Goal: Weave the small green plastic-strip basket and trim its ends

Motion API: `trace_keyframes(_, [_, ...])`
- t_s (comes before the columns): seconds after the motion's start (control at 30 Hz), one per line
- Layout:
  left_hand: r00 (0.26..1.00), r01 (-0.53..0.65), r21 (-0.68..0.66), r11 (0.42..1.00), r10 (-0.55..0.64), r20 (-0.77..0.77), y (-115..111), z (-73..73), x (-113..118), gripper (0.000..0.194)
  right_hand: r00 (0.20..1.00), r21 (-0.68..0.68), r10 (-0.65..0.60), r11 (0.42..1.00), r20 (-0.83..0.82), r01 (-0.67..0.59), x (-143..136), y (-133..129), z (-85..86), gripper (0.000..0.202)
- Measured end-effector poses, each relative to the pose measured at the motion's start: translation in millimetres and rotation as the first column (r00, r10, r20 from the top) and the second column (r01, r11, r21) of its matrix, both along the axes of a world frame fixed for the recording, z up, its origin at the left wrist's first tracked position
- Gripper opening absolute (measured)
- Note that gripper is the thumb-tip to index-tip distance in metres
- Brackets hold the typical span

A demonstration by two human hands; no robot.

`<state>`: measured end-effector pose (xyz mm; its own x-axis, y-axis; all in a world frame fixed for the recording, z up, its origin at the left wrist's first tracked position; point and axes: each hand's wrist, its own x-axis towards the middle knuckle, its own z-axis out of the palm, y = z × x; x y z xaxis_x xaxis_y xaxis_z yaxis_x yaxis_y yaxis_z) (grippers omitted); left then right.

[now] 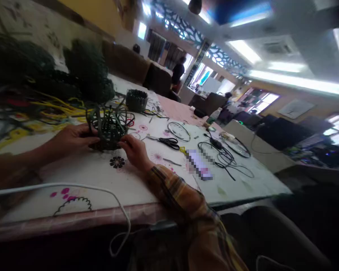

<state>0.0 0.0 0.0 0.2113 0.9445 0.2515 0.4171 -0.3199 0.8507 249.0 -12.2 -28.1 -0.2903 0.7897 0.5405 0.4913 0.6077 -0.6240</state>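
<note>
A dark green woven basket (110,130), with loose strips looping up from its rim, rests on the table between my hands. From the left side, my left hand (72,140) grips it with the thumb along its lower wall. My right hand (135,150) is closed, its fingertips pinched at the basket's lower right side; a strip between them is too small to make out. Black-handled scissors (169,143) lie to the right of my right hand. Behind the basket stands a second, rounder dark woven basket (136,100).
Yellow strips (56,111) and dark green bundles (87,69) crowd the left back. Coiled black cords (223,154), a purple card (199,164) and a plastic bottle (214,116) lie or stand to the right. A white cable (81,185) crosses the table's front edge. Other people are far off.
</note>
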Motion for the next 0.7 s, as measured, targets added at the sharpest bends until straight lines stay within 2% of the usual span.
trace_keyframes(0.27, [0.992,0.066,-0.095,0.993,-0.055,0.116,-7.1,11.0,2.9,0.043,0.999,0.017,-0.021,1.0,-0.045,0.022,-2.7,-4.4,7.0,0.019])
trace_keyframes(0.47, [0.99,-0.007,-0.084,0.996,0.019,0.138,-9.5,8.2,9.6,0.042,0.998,0.075,0.016,0.997,-0.06,-0.011,-3.8,-6.7,12.6,0.02])
trace_keyframes(0.7, [0.986,-0.037,-0.096,0.995,0.052,0.161,-13.4,10.2,13.3,0.043,0.998,0.034,0.003,0.999,-0.065,0.0,-4.2,-9.8,17.7,0.023])
